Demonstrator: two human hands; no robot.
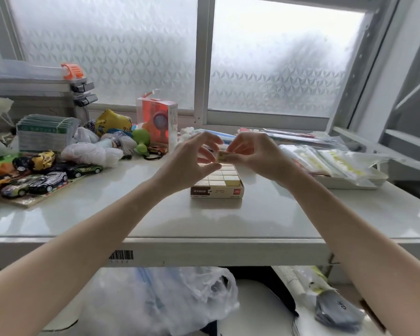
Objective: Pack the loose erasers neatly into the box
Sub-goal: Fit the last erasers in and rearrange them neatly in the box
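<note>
A low open box (217,192) with a brown and red front label sits mid-table, holding several cream erasers (222,177) in tidy rows. One slot at its near right corner looks lower than the rest. Above the box's far end, my right hand (250,154) pinches a small wrapped eraser (222,156) between thumb and fingertips. My left hand (194,157) hovers just left of that eraser, fingers spread and curled, thumb below; whether it touches the eraser is unclear.
Toy cars (41,180) and plastic bags (92,151) crowd the left of the white table (155,214). An orange boxed toy (157,122) stands behind the hands. A tray of plastic-wrapped packets (335,163) lies right. Bags sit under the table.
</note>
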